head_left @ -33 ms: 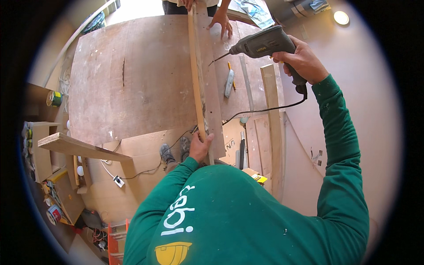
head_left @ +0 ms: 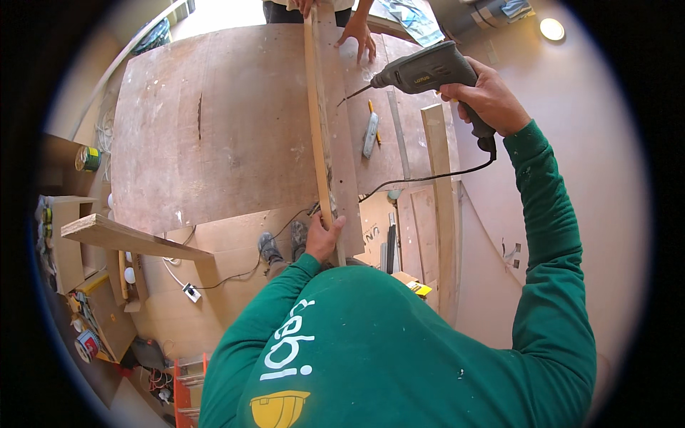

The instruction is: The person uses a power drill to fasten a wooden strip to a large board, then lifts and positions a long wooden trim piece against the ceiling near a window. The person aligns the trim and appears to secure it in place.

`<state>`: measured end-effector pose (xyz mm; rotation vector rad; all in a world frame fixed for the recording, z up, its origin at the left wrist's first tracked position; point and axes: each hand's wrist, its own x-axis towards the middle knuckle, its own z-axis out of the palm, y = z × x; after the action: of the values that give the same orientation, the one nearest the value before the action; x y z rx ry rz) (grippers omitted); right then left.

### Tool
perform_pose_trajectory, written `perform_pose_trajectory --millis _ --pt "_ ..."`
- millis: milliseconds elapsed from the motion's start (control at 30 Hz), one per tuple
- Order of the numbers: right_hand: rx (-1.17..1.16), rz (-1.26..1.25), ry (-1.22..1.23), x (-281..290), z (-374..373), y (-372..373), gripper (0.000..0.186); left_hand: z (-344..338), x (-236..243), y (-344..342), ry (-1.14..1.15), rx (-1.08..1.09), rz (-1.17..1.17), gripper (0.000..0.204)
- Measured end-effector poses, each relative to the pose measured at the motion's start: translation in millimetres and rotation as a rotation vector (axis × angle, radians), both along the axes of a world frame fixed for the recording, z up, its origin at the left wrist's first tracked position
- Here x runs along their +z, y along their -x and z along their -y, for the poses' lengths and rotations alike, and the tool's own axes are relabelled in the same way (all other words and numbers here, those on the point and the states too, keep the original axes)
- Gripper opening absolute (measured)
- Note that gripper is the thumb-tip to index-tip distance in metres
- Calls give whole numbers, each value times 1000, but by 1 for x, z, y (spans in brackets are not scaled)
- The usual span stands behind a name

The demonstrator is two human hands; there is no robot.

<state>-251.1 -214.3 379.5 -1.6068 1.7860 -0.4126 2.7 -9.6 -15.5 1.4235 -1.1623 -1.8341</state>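
My right hand [head_left: 494, 101] is wrapped round the handle of a grey corded power drill [head_left: 428, 69]. Its long thin bit points left and down, the tip over or close to a long flat board [head_left: 341, 153]; contact cannot be made out. A narrow wooden strip [head_left: 318, 121] stands along that board's left side. At the near end, my left hand [head_left: 325, 241] grips the strip, fingers partly hidden beneath. Across the table, a co-worker's one hand [head_left: 304, 7] is on the strip's far end, and the other hand [head_left: 358, 39] rests with fingers spread beside the board.
Under the boards lies a large plywood tabletop [head_left: 235, 121]. A utility knife [head_left: 370, 135] and a yellow pencil [head_left: 378, 128] lie right of the board. Upright timbers [head_left: 439, 150] stand at right and left [head_left: 135, 235]. The drill's black cord [head_left: 442, 175] trails below; a power strip [head_left: 191, 292] is on the floor.
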Motion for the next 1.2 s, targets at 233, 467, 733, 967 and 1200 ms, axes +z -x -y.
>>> perform_pose_trajectory --millis 233,467,733,967,1200 --pt "15 20 3 -10 6 2 36 -1 -3 2 0 10 -24 84" --pt "30 5 7 -17 5 1 38 1 3 -1 -23 9 10 85" --pt "45 10 37 -19 3 -3 40 3 3 -3 -39 -13 -7 85" --pt "68 29 23 -14 4 -5 41 3 6 -1 -35 7 -45 85" --pt "55 -10 39 -15 3 -6 42 3 2 -1 -40 -4 -54 86"
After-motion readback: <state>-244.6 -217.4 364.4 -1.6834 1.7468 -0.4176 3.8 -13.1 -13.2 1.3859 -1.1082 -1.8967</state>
